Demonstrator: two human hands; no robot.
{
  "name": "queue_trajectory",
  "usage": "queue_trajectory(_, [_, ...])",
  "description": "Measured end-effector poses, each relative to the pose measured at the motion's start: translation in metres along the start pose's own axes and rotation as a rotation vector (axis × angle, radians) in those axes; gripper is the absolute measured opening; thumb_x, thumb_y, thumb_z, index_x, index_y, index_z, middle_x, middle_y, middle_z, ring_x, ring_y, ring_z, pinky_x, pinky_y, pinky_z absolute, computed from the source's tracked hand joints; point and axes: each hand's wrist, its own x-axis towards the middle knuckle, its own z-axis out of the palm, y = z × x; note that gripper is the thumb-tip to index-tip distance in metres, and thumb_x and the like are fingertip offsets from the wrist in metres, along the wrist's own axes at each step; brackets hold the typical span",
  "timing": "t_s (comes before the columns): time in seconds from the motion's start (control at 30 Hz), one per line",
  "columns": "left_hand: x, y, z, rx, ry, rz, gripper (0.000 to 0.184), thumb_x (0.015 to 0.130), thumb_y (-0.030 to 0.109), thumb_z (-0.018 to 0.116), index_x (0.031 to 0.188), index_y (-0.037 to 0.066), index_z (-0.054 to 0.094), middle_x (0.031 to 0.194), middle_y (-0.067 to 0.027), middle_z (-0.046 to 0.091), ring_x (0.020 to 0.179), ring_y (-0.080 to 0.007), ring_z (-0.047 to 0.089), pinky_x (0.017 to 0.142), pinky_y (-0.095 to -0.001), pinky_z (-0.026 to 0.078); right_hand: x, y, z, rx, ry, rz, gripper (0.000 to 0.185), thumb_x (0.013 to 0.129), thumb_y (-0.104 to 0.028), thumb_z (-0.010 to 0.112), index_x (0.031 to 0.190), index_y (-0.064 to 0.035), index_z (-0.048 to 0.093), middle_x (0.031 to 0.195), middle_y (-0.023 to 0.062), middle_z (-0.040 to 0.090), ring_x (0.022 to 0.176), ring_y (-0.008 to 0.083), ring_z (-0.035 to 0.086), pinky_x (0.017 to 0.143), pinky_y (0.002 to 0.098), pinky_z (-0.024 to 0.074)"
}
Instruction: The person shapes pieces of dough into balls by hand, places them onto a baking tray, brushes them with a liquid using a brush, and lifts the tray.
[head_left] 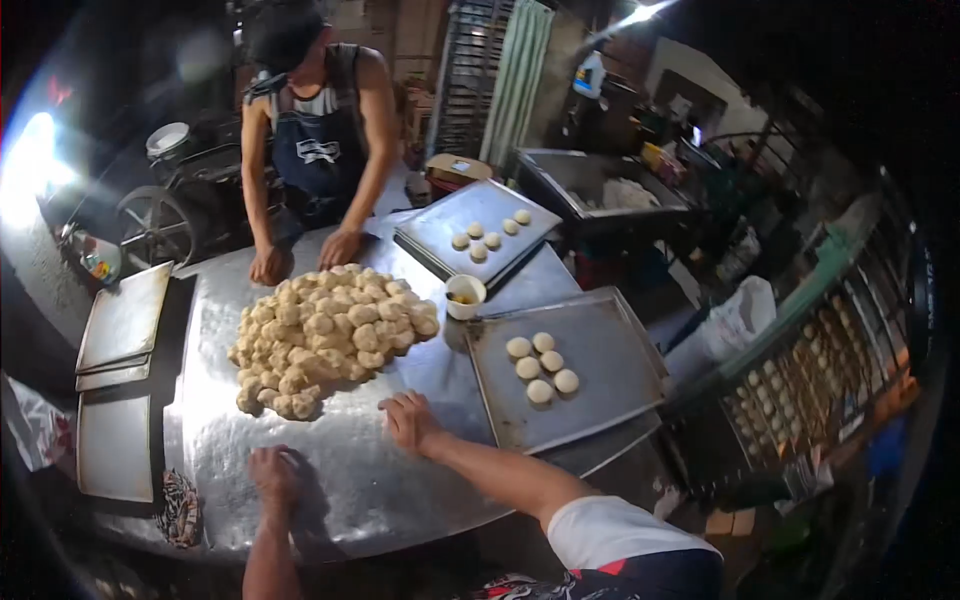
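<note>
On the metal table (360, 500), my left hand (274, 478) rests palm down near the front edge, its fingers curled over. My right hand (408, 422) is likewise cupped against the tabletop, farther right and forward. Whatever lies under either palm is hidden. Just beyond both hands is a big heap of dough pieces (330, 325), pale and lumpy. To the right of my right hand, a baking tray (600, 400) carries several smooth dough balls (540, 367) at its left side. A white cup (465, 297) with something yellowish inside stands behind that tray.
Across the table a co-worker (320, 140) in a dark apron has both hands on the tabletop. Another tray (430, 228) with several dough balls lies at the back right. Flat trays (115, 445) line the left edge beside a crumpled cloth (178, 510). A loaded rack (800, 385) stands right.
</note>
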Motion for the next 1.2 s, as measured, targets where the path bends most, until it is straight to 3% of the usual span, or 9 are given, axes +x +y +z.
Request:
queue_trajectory(0.2, [-0.091, -0.007, -0.013, 0.3, 0.048, -0.133, 0.016, 0.09, 0.012, 0.061, 0.102, 0.009, 0.072, 0.094, -0.0172, 0.064, 0.094, -0.0407, 0.06, 0.091, -0.0542, 0.046, -0.106, 0.004, -0.013, 0.03, -0.145, 0.041, 0.032, 0.096, -0.016, 0.06, 0.125, -0.0093, 0.071, 0.101, 0.0133, 0.073, 0.101, 0.0366, 0.066, 0.096, 0.0514, 0.0478])
queue_trajectory(0.37, [0.001, 0.035, -0.003, 0.085, -0.041, 0.108, 0.02, 0.089, 0.009, 0.062, 0.106, 0.01, 0.072, 0.096, -0.0168, 0.064, 0.094, -0.0408, 0.059, 0.082, -0.0521, 0.046, -0.022, 0.0, 0.038, -0.101, -0.028, -0.2, 0.033, 0.095, -0.018, 0.06, 0.125, -0.0101, 0.073, 0.099, 0.0126, 0.073, 0.096, 0.0354, 0.067, 0.097, 0.0513, 0.0483])
queue_trajectory(0.4, [0.013, 0.01, 0.005, 0.05, -0.052, 0.094, 0.022, 0.088, 0.006, 0.062, 0.108, 0.009, 0.071, 0.097, -0.019, 0.063, 0.093, -0.0414, 0.059, 0.084, -0.0545, 0.046, 0.002, 0.022, 0.039, -0.114, -0.317, -0.06, 0.033, 0.092, -0.015, 0.059, 0.12, -0.0093, 0.075, 0.101, 0.0136, 0.075, 0.096, 0.034, 0.068, 0.095, 0.0493, 0.0503])
queue_trajectory(0.43, [0.013, -0.023, 0.014, 0.055, -0.045, 0.02, 0.019, 0.089, 0.005, 0.061, 0.105, 0.009, 0.071, 0.095, -0.0199, 0.062, 0.09, -0.0416, 0.059, 0.083, -0.056, 0.046, 0.013, 0.033, 0.03, 0.136, -0.256, 0.008, 0.027, 0.085, -0.018, 0.061, 0.103, -0.0057, 0.077, 0.093, 0.0153, 0.075, 0.094, 0.0339, 0.07, 0.089, 0.0497, 0.0519])
queue_trajectory(0.6, [-0.07, -0.039, -0.032, 0.041, -0.067, -0.247, 0.02, 0.089, 0.001, 0.059, 0.103, 0.011, 0.071, 0.094, -0.0148, 0.061, 0.09, -0.0373, 0.059, 0.078, -0.0463, 0.046, -0.067, 0.014, -0.008, 0.228, 0.036, -0.12, 0.021, 0.088, -0.011, 0.066, 0.105, -0.0101, 0.079, 0.092, 0.0128, 0.074, 0.093, 0.0355, 0.068, 0.091, 0.051, 0.0496])
queue_trajectory(0.8, [0.016, 0.006, -0.025, -0.163, -0.137, 0.108, 0.024, 0.079, 0.003, 0.063, 0.099, 0.013, 0.072, 0.093, -0.0133, 0.062, 0.09, -0.0377, 0.06, 0.084, -0.0497, 0.049, 0.011, -0.007, -0.005, 0.004, -0.205, -0.154, 0.023, 0.092, -0.011, 0.06, 0.109, -0.007, 0.077, 0.1, 0.0142, 0.076, 0.095, 0.0354, 0.069, 0.092, 0.0507, 0.0515])
queue_trajectory(0.97, [-0.051, -0.038, -0.021, -0.199, -0.057, -0.15, 0.015, 0.087, 0.006, 0.065, 0.097, 0.014, 0.074, 0.098, -0.0147, 0.064, 0.093, -0.0374, 0.062, 0.08, -0.0507, 0.05, -0.039, 0.014, -0.029, 0.022, -0.216, 0.19, 0.021, 0.095, -0.011, 0.059, 0.107, -0.0084, 0.076, 0.101, 0.0123, 0.074, 0.097, 0.035, 0.067, 0.094, 0.0527, 0.0494])
queue_trajectory(1.0, [-0.055, -0.048, -0.019, -0.215, 0.017, -0.156, 0.015, 0.088, 0.006, 0.065, 0.097, 0.014, 0.074, 0.099, -0.0147, 0.065, 0.093, -0.0376, 0.062, 0.08, -0.0508, 0.05, -0.059, 0.003, -0.026, 0.082, -0.042, 0.06, 0.022, 0.095, -0.011, 0.059, 0.106, -0.0101, 0.078, 0.102, 0.0106, 0.073, 0.104, 0.0334, 0.064, 0.094, 0.0513, 0.0494])
queue_trajectory(1.2, [0.026, -0.013, -0.023, -0.077, -0.011, 0.126, 0.017, 0.088, 0.006, 0.066, 0.103, 0.011, 0.071, 0.104, -0.017, 0.065, 0.098, -0.0398, 0.059, 0.084, -0.0524, 0.048, 0.016, 0.034, -0.016, -0.136, -0.313, -0.023, 0.023, 0.092, -0.012, 0.062, 0.107, -0.0071, 0.078, 0.104, 0.0149, 0.075, 0.1, 0.0374, 0.066, 0.085, 0.0502, 0.0517])
